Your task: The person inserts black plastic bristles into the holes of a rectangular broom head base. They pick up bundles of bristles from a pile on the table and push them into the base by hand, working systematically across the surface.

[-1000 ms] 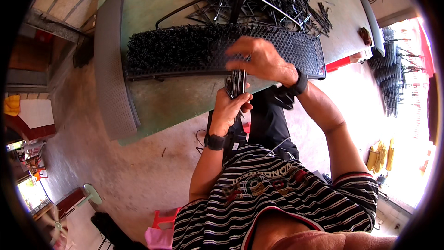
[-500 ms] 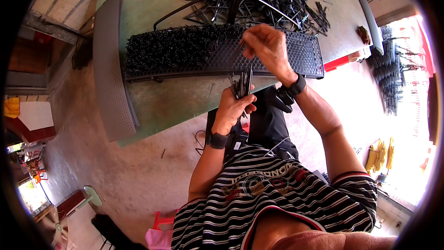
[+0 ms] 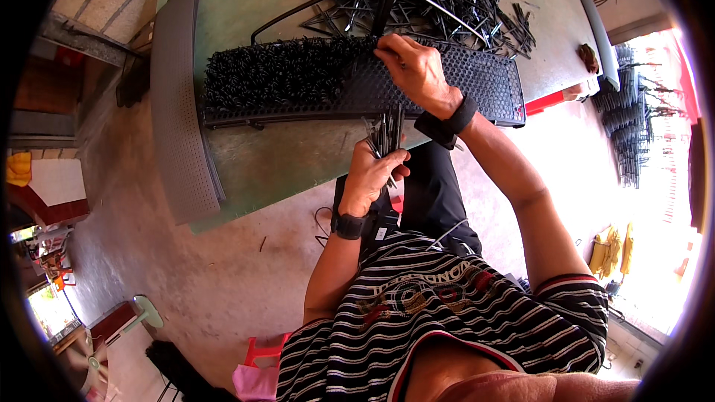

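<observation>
A long black perforated panel (image 3: 484,89) lies along the near edge of the green table. Short black tufts (image 3: 272,74) fill its left part, while the holes on the right side are bare. My left hand (image 3: 372,173) is closed around a bundle of thin black strips (image 3: 387,132), their ends pointing up just in front of the panel. Over the panel, my right hand (image 3: 418,74) has its fingers pinched near the border of the tufted part. What those fingertips hold, if anything, is too small to make out.
Behind the panel lies a large heap of loose black strips (image 3: 439,0), with a black tubular frame (image 3: 320,4) rising in front of it. A grey perforated sheet (image 3: 175,104) curves along the table's left side. A red stool (image 3: 264,350) stands on the floor.
My right hand has moved slightly left over the panel, toward the tufted part, with its wrist turned. The left hand with its bundle has hardly moved.
</observation>
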`<action>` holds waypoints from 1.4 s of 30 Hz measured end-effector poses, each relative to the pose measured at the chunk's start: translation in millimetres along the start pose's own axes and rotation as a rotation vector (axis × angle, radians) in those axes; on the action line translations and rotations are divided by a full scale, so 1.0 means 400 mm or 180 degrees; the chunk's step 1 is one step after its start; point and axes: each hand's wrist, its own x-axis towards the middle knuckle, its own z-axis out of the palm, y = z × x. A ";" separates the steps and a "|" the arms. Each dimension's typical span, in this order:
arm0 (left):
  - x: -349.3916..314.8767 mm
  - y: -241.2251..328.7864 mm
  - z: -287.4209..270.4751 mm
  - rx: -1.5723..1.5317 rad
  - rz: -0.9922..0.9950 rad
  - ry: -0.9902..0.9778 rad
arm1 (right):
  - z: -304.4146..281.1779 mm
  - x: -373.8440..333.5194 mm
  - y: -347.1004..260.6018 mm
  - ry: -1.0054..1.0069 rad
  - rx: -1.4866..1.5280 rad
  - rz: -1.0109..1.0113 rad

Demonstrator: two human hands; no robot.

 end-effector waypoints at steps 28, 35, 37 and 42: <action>-0.003 -0.009 0.009 -0.0263 0.0098 -0.0029 | -0.018 0.013 -0.063 0.0220 0.0986 0.0696; 0.000 -0.004 -0.002 -0.0168 0.0129 -0.0001 | 0.021 0.012 -0.033 -0.0129 0.0184 0.0036; 0.001 -0.005 -0.005 -0.0141 0.0148 0.0008 | 0.021 0.017 -0.031 -0.0428 -0.0221 -0.0185; -0.007 -0.004 0.000 -0.0166 0.0153 0.0086 | 0.009 0.029 -0.036 -0.0788 -0.0838 -0.0434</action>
